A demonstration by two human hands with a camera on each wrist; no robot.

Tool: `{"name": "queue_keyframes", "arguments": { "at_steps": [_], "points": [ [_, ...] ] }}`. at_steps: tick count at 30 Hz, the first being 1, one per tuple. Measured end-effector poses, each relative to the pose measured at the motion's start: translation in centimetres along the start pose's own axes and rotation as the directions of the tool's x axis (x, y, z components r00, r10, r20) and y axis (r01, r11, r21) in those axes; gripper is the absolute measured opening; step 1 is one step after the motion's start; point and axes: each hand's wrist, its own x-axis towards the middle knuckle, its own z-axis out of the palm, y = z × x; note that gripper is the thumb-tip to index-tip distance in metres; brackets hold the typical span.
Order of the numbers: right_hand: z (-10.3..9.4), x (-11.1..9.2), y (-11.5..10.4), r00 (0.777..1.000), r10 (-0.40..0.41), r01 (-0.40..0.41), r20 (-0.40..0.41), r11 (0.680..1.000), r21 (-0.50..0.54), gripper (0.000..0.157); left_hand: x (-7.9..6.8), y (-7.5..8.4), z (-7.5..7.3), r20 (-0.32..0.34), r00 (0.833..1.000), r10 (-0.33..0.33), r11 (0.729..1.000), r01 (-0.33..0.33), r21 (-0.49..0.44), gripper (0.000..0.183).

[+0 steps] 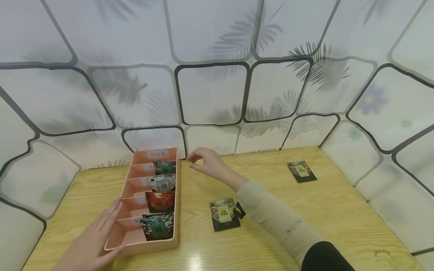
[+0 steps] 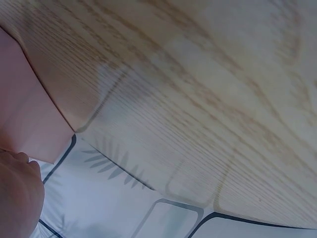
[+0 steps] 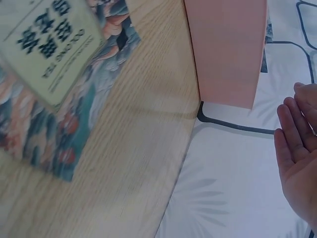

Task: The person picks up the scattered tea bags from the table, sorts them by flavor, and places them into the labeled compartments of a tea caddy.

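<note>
A long pink divided box [image 1: 176,241] stands on the table, and tea sachets lean in its compartments: a dark green one [image 1: 157,227] at the front, then a red one [image 1: 160,202], a silver-grey one [image 1: 162,183] and another green one [image 1: 165,167]. My left hand [image 1: 93,237] rests along the box's left side, fingers straight, thumb at the front corner. Just right of the box's far end, my right hand [image 1: 208,162] hovers with fingers gently bent, holding nothing visible. Under the right forearm lies a patterned sachet [image 1: 223,216]; the right wrist view shows a sachet [image 3: 54,54] reading "OOLONG TEA".
Another tea sachet [image 1: 301,171] lies flat toward the table's back right. A small black piece [image 1: 239,210], partly behind the sleeve, is beside the nearer sachet. Patterned fabric [image 1: 213,94] hangs behind the wooden table [image 1: 339,226] and along its sides.
</note>
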Motion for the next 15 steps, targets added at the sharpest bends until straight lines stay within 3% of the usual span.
{"name": "queue_keyframes", "arguments": {
  "at_steps": [15],
  "points": [
    [-1.8,-4.5,0.4,0.997,-0.074,0.075,0.036,0.997,-0.033,0.025,0.0,0.0,0.0,0.002,1.000,-0.001,1.000,0.001,-0.001,0.120]
  ]
}}
